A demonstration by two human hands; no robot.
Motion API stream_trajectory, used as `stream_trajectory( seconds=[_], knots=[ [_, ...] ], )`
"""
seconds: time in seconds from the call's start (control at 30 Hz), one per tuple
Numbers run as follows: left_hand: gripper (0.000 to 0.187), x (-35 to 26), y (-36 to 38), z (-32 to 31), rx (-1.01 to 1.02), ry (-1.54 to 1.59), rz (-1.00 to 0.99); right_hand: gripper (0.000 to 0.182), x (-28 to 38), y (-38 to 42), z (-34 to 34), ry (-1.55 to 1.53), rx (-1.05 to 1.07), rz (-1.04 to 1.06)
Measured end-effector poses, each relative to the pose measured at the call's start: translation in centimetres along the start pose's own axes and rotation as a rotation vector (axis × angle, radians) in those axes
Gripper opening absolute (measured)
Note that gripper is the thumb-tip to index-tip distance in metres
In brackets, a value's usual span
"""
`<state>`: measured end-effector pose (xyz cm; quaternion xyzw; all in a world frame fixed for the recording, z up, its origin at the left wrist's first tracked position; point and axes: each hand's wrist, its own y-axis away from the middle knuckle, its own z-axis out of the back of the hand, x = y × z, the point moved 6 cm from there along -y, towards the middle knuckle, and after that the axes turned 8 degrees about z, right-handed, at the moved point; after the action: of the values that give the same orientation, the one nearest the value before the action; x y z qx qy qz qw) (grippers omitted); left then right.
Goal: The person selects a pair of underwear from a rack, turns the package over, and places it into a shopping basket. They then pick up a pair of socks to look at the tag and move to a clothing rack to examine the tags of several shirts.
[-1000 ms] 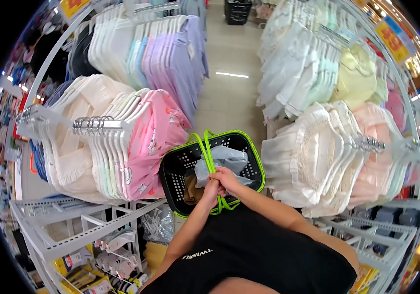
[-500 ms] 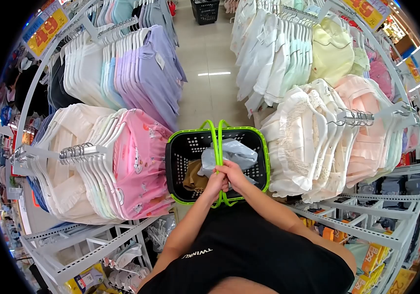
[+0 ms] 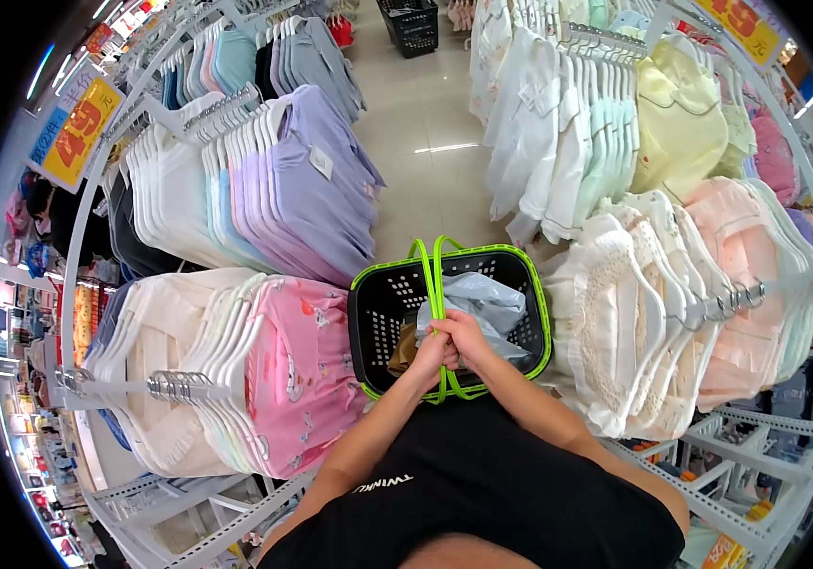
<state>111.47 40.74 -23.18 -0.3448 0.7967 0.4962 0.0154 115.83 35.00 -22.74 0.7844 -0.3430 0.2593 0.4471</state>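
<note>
A black shopping basket (image 3: 366,313) with a bright green rim hangs in front of my body. Its two green handles (image 3: 433,275) are drawn together in the middle. My right hand (image 3: 463,336) wraps round them, and my left hand (image 3: 436,358) is closed just below it, the two hands touching. Inside the basket lies a crumpled light grey-blue item (image 3: 487,302), cloth or plastic. A brown item (image 3: 404,351) is partly hidden behind my left hand and the grey-blue one.
Racks flank the aisle (image 3: 416,161). On the left hang pink pyjama-like clothes (image 3: 297,370) and purple tops (image 3: 316,190); on the right, cream ruffled garments (image 3: 606,332) and a yellow one (image 3: 677,123). Another black basket (image 3: 410,27) stands farther up the aisle. White shelving (image 3: 757,436) is low right.
The racks sit lower in view and the aisle has shifted slightly right, as the camera moved. My hands keep their hold on the basket, which appears a little further right.
</note>
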Motion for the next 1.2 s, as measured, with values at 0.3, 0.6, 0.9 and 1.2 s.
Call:
stream_trajectory(
  seconds=[0.3,0.6,0.9,1.2],
  knots=[
    [0.030,-7.7,-2.5,-1.8,0.012,-0.033,-0.041,0.010,6.8,-5.4,-2.3,-0.042,0.060,0.028],
    [0.033,-13.2,-6.7,-2.2,0.051,-0.054,-0.034,0.012,9.1,-12.2,-1.7,-0.037,0.064,0.016],
    [0.031,-24.9,-14.0,-2.8,0.113,-0.069,-0.046,0.011,15.6,-24.1,-3.6,0.095,0.055,0.035],
    [0.032,-32.0,-19.2,-3.3,0.142,-0.178,-0.045,0.018,20.2,-32.4,-4.6,0.138,0.003,0.023]
  ],
)
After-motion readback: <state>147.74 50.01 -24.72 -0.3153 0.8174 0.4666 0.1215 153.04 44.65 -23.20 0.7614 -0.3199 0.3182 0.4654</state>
